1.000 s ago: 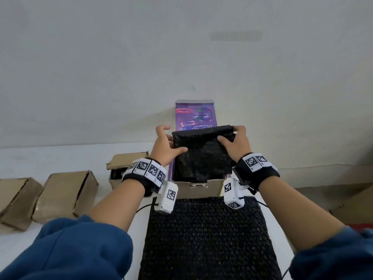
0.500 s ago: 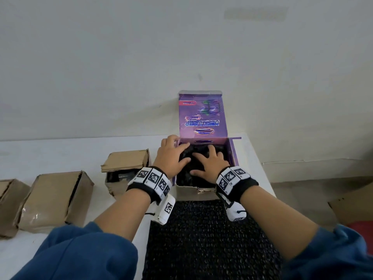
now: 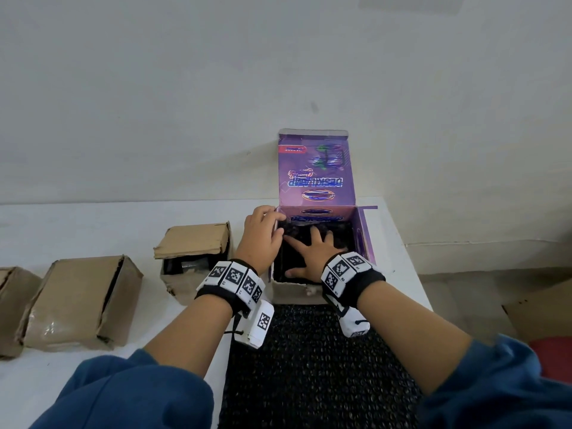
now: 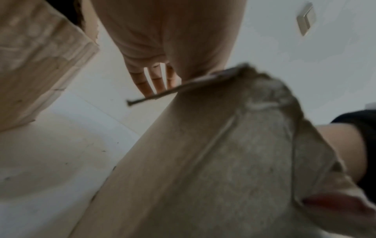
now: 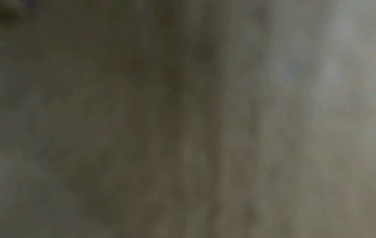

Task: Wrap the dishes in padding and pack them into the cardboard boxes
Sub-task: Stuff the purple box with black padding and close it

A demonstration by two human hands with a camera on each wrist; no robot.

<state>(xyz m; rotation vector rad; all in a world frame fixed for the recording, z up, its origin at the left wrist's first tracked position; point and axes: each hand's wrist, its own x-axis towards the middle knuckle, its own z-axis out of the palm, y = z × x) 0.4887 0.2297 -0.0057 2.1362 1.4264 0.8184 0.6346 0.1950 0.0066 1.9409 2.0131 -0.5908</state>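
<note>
An open purple box (image 3: pixel 360 243) stands on the white table (image 3: pixel 93 224) with its lid upright against the wall. Inside lies a dish wrapped in black padding (image 3: pixel 342 239); the dish itself is hidden. My right hand (image 3: pixel 312 253) lies flat on the bundle with fingers spread, pressing it down. My left hand (image 3: pixel 272 227) holds the box's left wall, thumb inside and fingers outside. In the left wrist view the fingers (image 4: pixel 151 80) reach past the box's brown cardboard wall (image 4: pixel 193 153). The right wrist view is dark and blurred.
A sheet of black padding (image 3: pixel 309 366) lies on the table in front of the purple box. Left of it stand three brown cardboard boxes (image 3: pixel 198 258) (image 3: pixel 83 301) (image 3: pixel 12 308). The table's right edge (image 3: pixel 411 267) is close by, with another carton (image 3: pixel 544 314) on the floor.
The black bundle, held by both hands above the box a second ago, has gone down into it. My right hand now presses it flat and my left hand has shifted to the box's left wall.
</note>
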